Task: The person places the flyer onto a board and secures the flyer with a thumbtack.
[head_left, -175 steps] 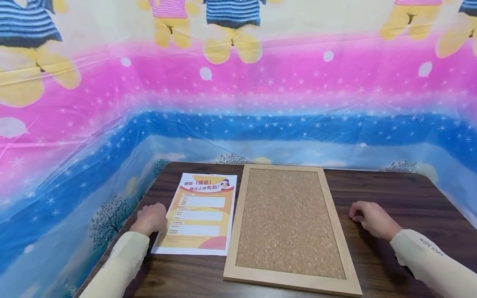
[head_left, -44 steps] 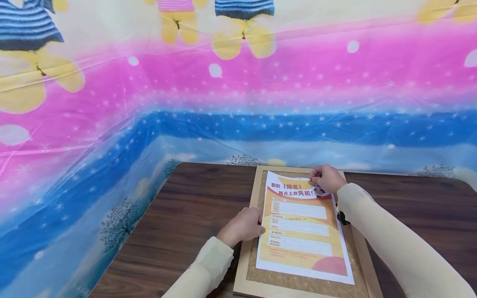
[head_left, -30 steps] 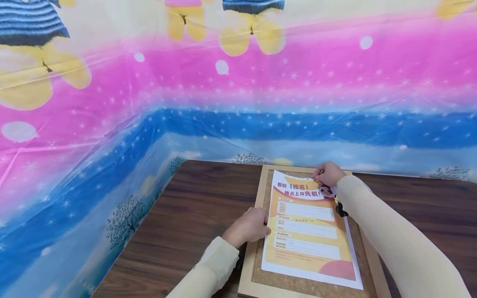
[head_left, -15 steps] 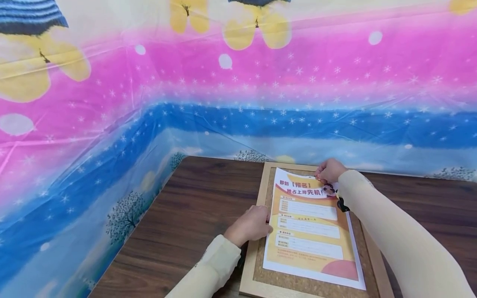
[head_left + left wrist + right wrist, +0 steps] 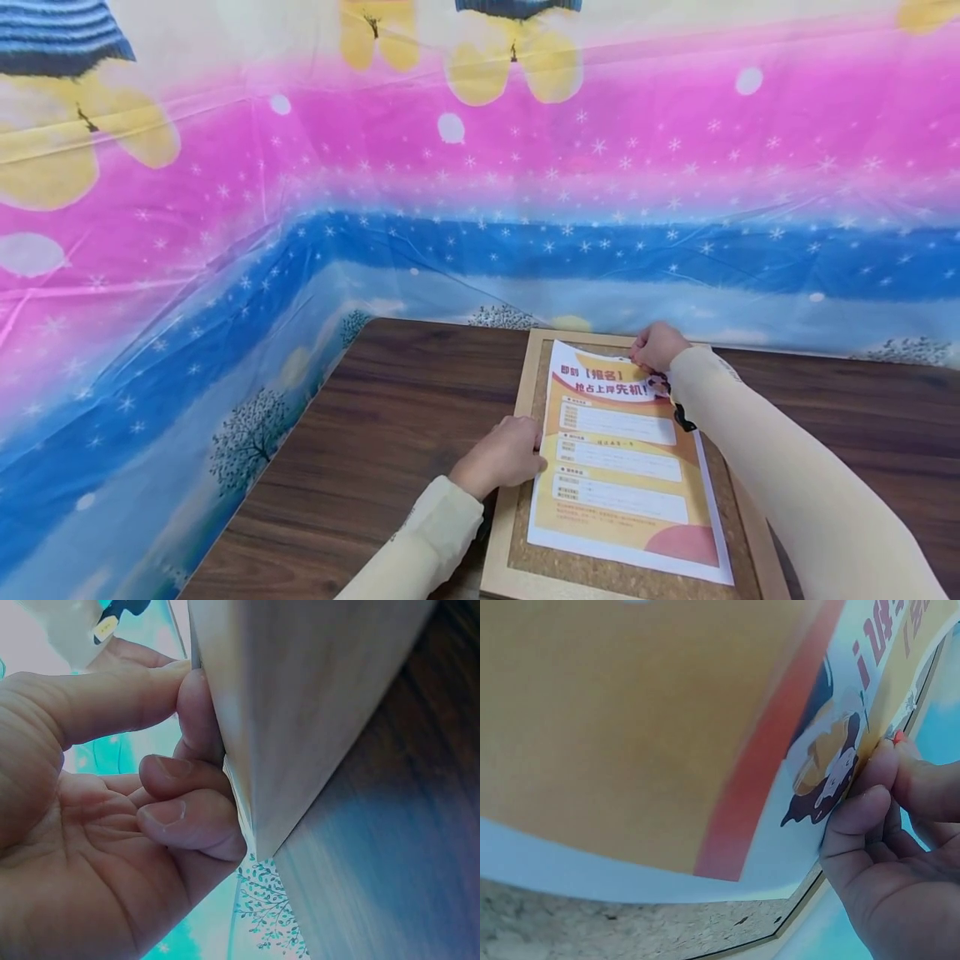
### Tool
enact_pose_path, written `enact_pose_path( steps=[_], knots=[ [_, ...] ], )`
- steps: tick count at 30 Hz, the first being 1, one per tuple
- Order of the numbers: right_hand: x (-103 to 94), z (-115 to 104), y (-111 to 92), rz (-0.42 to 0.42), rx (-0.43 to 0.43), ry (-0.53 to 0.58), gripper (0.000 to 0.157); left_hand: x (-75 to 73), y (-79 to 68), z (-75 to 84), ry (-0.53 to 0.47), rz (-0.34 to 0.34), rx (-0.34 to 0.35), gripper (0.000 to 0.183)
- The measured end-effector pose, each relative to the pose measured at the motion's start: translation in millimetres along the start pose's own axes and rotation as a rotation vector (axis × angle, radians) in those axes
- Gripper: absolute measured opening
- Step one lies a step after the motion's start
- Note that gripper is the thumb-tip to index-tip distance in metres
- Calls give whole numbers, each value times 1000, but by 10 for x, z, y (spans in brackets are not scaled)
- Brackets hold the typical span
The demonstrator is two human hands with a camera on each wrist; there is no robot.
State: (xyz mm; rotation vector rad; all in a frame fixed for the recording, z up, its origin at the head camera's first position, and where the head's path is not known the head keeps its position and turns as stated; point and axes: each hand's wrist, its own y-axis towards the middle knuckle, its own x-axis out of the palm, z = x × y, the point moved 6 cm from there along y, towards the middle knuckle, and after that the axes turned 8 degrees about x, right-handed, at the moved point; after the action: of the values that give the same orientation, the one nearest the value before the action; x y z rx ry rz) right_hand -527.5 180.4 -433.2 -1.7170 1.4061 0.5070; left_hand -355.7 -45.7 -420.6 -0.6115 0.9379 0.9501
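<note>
A printed orange-and-white poster (image 5: 615, 500) lies over the cork board (image 5: 652, 570) in its pale wood frame. My left hand (image 5: 501, 452) is at the poster's left edge; in the left wrist view its thumb and index finger pinch the sheet's edge (image 5: 196, 645), the other fingers curled against the frame (image 5: 247, 712). At the poster's top edge my right hand (image 5: 660, 347) pinches a small red push pin (image 5: 898, 737), mostly covered by the fingertips. The right wrist view shows the poster bulging up off the cork (image 5: 630, 930). How deep the pin sits is hidden.
The board rests on a dark wood table (image 5: 375, 433), its far end close to the back edge. A pink and blue printed curtain (image 5: 420, 242) hangs behind and at the left. A dark strap (image 5: 684, 419) shows at the right wrist.
Since the oldest frame, the poster has gone from the table's left side onto the board and both hands have moved to it. Over the last second the hands stay almost still.
</note>
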Motion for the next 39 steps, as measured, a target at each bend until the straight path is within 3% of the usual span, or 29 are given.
enact_pose_path(
  steps=[12,20,28,34,39],
  knots=[
    [-18,16,-15,63,12,-75,17,8,-3,23,-18,-6,5,14],
    [-19,27,-67,73,9,-66,19,8,5,35,-25,-3,1,13],
    [-19,73,-146,147,-16,-54,17,41,40,21,-12,11,13,21],
    [69,140,-132,111,-8,7,19,48,19,-31,-53,13,-14,23],
    [88,110,-172,115,-76,21,23,-34,10,-72,-15,61,-47,23]
  ],
)
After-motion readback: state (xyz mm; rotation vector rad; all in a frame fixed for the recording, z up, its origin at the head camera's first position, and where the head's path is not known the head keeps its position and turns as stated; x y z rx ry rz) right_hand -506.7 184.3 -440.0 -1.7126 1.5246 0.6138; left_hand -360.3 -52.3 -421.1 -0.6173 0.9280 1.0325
